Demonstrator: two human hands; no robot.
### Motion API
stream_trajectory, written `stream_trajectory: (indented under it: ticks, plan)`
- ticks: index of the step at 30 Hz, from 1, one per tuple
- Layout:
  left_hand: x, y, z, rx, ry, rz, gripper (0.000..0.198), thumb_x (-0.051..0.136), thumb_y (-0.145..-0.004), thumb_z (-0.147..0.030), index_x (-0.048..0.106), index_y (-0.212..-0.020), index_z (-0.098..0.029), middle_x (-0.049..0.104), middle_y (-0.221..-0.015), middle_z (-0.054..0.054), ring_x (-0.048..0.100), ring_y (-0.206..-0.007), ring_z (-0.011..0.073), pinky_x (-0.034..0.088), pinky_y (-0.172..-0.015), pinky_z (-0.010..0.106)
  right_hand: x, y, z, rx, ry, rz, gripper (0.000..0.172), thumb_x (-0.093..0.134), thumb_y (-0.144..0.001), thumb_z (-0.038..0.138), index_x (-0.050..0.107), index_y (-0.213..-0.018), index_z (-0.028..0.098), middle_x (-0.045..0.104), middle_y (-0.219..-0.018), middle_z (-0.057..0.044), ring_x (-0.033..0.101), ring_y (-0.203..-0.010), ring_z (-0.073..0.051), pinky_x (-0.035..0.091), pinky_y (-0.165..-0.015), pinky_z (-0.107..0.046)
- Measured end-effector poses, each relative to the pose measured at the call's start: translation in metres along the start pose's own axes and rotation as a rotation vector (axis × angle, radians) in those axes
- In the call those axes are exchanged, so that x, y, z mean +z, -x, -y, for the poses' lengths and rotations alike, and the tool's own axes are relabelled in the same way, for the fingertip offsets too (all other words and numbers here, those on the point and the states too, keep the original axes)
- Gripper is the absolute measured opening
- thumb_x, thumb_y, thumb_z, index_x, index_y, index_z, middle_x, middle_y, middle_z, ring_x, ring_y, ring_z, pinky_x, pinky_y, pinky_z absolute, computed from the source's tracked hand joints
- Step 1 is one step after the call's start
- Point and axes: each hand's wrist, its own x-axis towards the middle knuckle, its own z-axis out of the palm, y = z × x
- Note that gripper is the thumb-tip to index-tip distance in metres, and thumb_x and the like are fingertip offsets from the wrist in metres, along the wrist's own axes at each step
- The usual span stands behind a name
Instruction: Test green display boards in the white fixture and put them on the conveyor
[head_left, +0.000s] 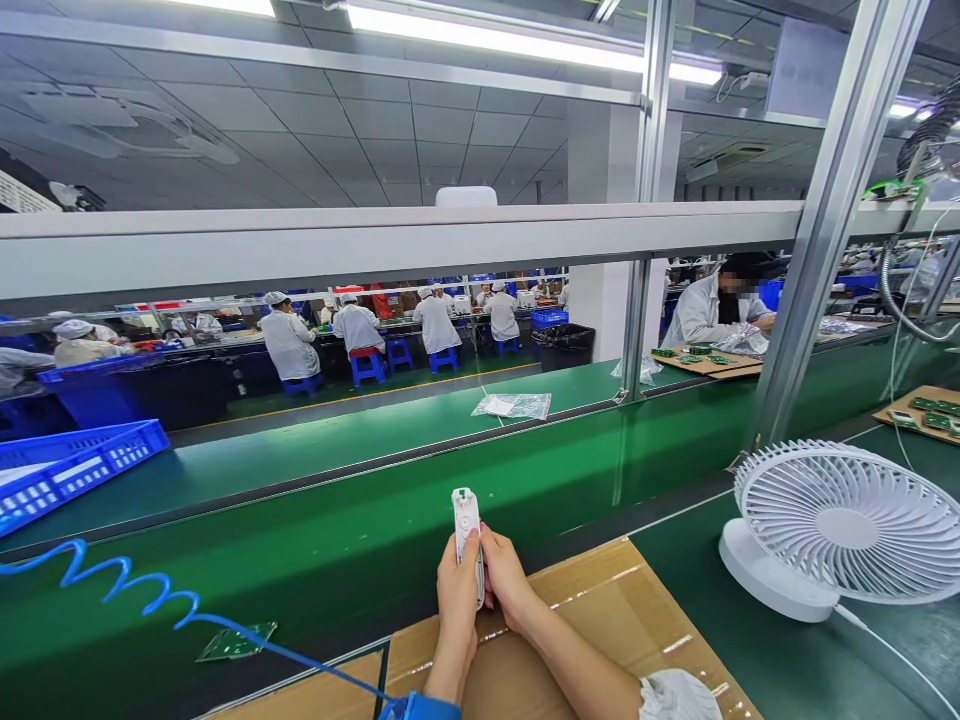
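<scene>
Head view: left hand (457, 590) and right hand (504, 578) both clasp a slim white plastic handset casing (467, 535), upright above the far edge of the brown cardboard sheet (600, 620) (white desk fan (840, 530) stands right). Likely light, rigid, smooth; best held along its lower sides.

ceiling: grey tile panels (360, 120) with long fluorescent strips (495, 38) glowing bright
frame: aluminium uprights (829, 220) and a pale crossbeam (375, 240) run across in front of me
conveyor: green belt (315, 450) stretching left to right, a clear plastic bag (513, 405) lying on it
desk: green surface (750, 640) with a cardboard sheet (600, 610) laid flat
fan: small white desk fan (832, 530) at the right, tilted upward
crate: blue plastic crate (75, 465) at the far left
floor: green with a yellow line (390, 390)
beyond: workers in white coats (356, 328) on blue stools (367, 366) along another line
pillar: white column (600, 200) mid-room
</scene>
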Motion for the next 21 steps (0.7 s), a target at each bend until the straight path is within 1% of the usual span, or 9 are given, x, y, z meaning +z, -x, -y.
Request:
stream_trajectory:
  ticks: [10,14,21]
  plan:
    - [-0.001,0.002,-0.002,-0.005,0.012,0.017,0.065,0.06,-0.058,-0.067,0.061,-0.096,-0.014,0.054,-0.054,-0.001,0.043,-0.042,0.0132,0.032,-0.038,0.023,0.0,-0.001,-0.001,-0.011,-0.004,0.001,0.036,0.03,-0.094,0.031,0.047,-0.066,0.016,0.034,-0.038,0.008,0.027,-0.027,-0.005,0.02,-0.026,-0.016]
    - [0.0,0.004,-0.006,-0.001,0.018,0.019,0.067,0.06,-0.056,-0.067,0.06,-0.096,-0.013,0.055,-0.055,0.0,0.044,-0.044,0.0136,0.034,-0.039,0.023,-0.001,-0.001,-0.001,-0.013,-0.004,0.0,0.036,0.03,-0.094,0.032,0.047,-0.066,0.016,0.034,-0.038,0.007,0.027,-0.028,-0.006,0.019,-0.026,-0.017]
    - [0.0,0.01,-0.015,-0.014,0.009,0.021,0.068,0.061,-0.054,-0.068,0.06,-0.096,-0.013,0.053,-0.052,-0.001,0.042,-0.042,0.0134,0.031,-0.037,0.023,-0.002,-0.004,-0.006,-0.035,0.002,0.01,0.036,0.03,-0.093,0.034,0.047,-0.065,0.017,0.032,-0.038,0.007,0.026,-0.028,-0.006,0.02,-0.028,-0.018]
